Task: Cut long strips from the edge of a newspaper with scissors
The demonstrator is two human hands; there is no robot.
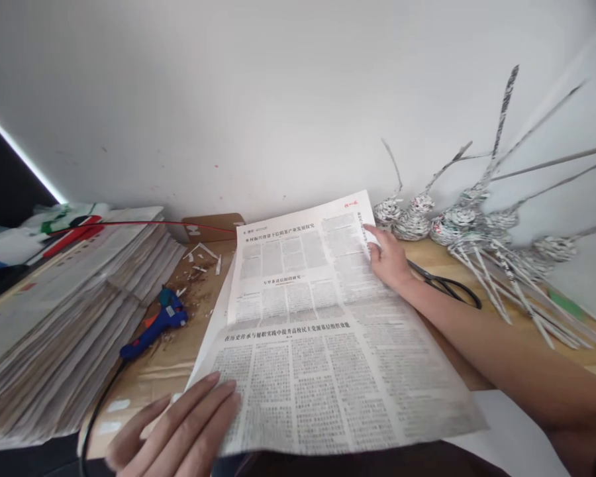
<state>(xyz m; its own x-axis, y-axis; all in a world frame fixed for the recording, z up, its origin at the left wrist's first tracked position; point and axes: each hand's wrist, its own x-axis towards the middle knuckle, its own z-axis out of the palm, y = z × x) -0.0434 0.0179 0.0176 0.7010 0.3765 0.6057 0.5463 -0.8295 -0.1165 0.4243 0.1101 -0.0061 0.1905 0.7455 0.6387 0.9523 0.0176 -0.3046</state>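
A printed newspaper sheet (288, 318) lies at a slant across the middle of the table, its lower end reaching past the front edge. At its lower left corner is my left hand (183, 424), with fingers lying over the margin and the thumb hidden; the hand appears closed on the corner. My right hand (390, 262) has thumb and forefinger close together on the upper right edge, gripping the paper there. More paper shows beneath the sheet's left side. Black-handled scissors (449, 286) lie partly behind my right forearm.
A tall newspaper stack (79, 311) stands left, with a red-handled tool (74, 235) on top. Beside it lies a blue glue gun (156, 321) with a black cord. Woven paper pieces (412, 218) with long stems and several paper rods (531, 298) sit right, against the wall.
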